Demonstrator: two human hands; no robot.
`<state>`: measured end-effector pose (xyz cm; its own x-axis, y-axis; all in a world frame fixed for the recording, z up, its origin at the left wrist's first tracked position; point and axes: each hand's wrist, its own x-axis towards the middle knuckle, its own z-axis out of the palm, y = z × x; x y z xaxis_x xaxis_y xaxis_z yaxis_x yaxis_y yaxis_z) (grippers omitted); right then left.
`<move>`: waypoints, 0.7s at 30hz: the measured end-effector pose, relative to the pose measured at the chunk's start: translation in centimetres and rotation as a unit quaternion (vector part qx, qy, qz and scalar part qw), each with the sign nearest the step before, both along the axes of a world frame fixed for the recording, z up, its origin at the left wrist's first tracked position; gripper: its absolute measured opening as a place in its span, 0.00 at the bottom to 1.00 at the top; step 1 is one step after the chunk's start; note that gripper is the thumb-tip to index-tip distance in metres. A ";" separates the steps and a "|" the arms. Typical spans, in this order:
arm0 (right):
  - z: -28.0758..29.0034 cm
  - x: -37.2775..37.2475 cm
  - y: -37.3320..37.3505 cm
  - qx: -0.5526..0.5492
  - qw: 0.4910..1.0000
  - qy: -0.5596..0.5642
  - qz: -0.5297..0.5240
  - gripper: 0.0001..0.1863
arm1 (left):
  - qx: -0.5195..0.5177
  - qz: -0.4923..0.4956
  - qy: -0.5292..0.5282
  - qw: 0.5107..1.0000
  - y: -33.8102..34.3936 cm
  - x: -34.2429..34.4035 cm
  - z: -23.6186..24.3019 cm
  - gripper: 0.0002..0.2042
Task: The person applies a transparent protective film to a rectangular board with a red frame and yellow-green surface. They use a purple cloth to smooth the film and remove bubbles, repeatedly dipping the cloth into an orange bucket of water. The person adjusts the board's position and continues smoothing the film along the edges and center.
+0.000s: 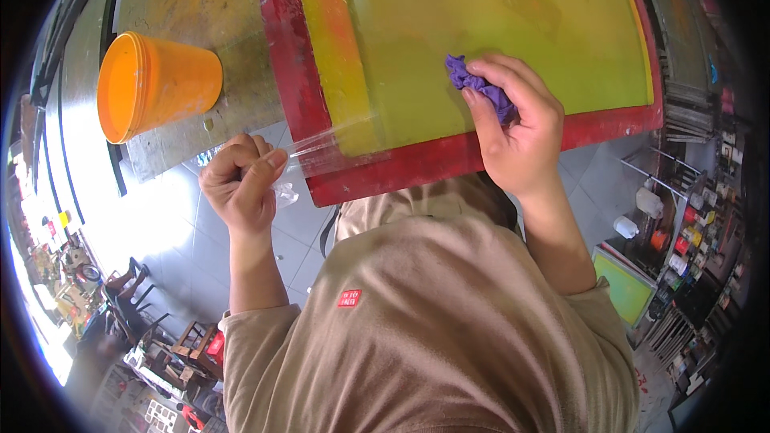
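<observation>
A screen-printing frame with red borders and a yellow-green mesh lies in front of my body. My left hand is a closed fist just off its near left corner. Pinched in it is a strip of clear tape, stretched in thin folds to the frame's left part, with a crumpled end hanging below the fist. Over the near part of the mesh, my right hand grips a bunched purple rag between thumb and fingers. Whether the rag touches the mesh, I cannot tell.
An orange bucket is on the worn tabletop left of the frame. Tiled floor shows below. To the right are a rack with several containers and another green-meshed frame. Stools and clutter lie at lower left.
</observation>
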<state>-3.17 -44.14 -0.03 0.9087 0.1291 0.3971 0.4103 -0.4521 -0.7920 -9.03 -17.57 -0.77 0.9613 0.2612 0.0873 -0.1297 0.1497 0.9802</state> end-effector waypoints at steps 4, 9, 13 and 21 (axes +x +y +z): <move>-0.1 0.1 0.2 -0.004 1.000 -0.004 -0.001 0.11 | 0.002 -0.003 0.000 1.000 0.3 0.1 0.0 0.12; -0.1 0.0 0.2 -0.011 1.000 -0.012 -0.004 0.12 | 0.007 0.001 0.004 1.000 0.5 -0.2 0.2 0.13; -0.2 -0.1 0.2 -0.013 1.000 -0.010 -0.003 0.12 | -0.004 0.009 0.003 1.000 1.2 -0.7 0.1 0.12; -0.2 0.0 0.1 -0.039 0.999 -0.018 -0.002 0.12 | -0.008 0.008 -0.002 1.000 1.8 -1.0 -0.2 0.12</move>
